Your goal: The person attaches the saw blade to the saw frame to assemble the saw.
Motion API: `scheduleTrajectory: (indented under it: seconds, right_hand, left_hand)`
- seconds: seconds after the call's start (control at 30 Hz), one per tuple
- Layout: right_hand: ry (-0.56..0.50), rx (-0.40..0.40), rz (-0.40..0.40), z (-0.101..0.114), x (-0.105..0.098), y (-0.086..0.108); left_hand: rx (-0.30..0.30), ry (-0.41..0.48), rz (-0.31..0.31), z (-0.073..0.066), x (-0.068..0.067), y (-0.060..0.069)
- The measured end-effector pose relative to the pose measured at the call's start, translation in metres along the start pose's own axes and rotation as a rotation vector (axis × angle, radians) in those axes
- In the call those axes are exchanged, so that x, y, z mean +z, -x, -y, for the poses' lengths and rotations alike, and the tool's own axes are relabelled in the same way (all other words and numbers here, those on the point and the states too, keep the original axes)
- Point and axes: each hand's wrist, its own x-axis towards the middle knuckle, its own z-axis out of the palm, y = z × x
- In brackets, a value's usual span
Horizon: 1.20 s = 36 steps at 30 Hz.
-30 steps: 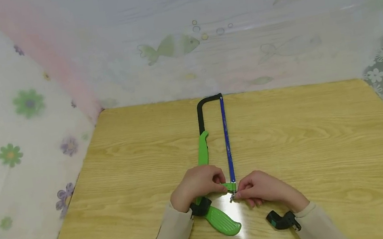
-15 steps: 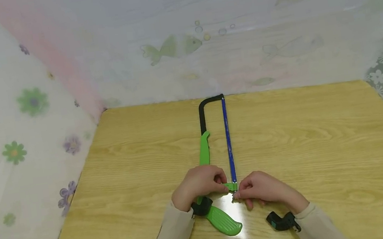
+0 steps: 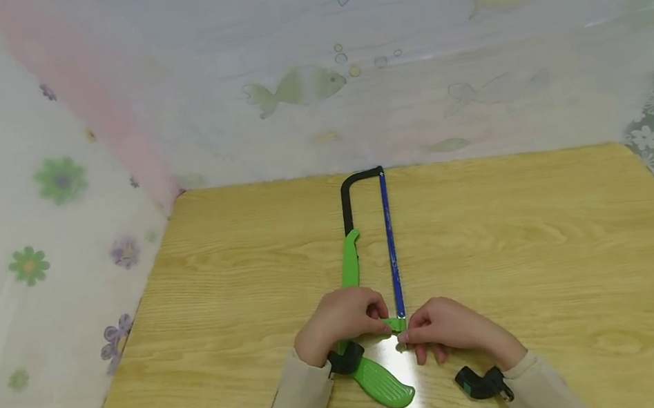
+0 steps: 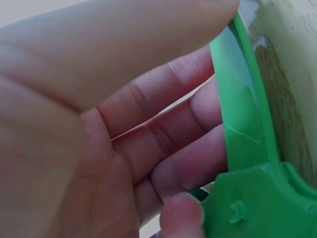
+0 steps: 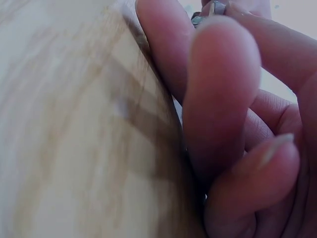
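A hacksaw lies flat on the table, with a green handle (image 3: 384,384), a black front frame (image 3: 347,208) and a blue blade (image 3: 392,243) along its right side. My left hand (image 3: 339,317) grips the short green arm (image 4: 242,109) of the frame near the blade's lower end, thumb on one side and fingers on the other. Just below that end, my right hand (image 3: 453,325) pinches a small metal wing nut (image 3: 400,347) between thumb and forefinger. Fingertips mostly cover the nut; in the right wrist view only a bit of metal shows. The other right fingers hang loosely curled close to the tabletop.
The wooden table (image 3: 526,239) reaches back to a wall sheet (image 3: 293,139) printed with fish. A flowered sheet (image 3: 60,269) rises along the left edge. Black wrist cameras sit on both wrists, the right one (image 3: 480,383) near the table.
My right thumb and forefinger have shifted slightly around the wing nut, which shows at a different angle. The left hand and hacksaw stay put; the head view has tilted and shifted a little.
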Motion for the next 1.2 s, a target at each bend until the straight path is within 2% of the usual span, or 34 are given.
scheduleTrajectory:
  seconds: [0.37,0.73,1.2]
  right_hand:
    - [0.008,0.012,-0.016,0.0008,0.0032,0.0013]
    - [-0.059,-0.008,0.035,0.0011,-0.0013,0.0022]
    - [-0.077,0.031,0.000,0.0003,-0.0004,0.0011]
  left_hand:
    - [0.003,-0.015,-0.009,-0.0009,0.0024,0.0005]
    - [0.008,0.005,-0.006,0.0004,-0.0001,0.0000]
    - [0.001,-0.016,0.003,-0.0019,-0.0006,0.0021]
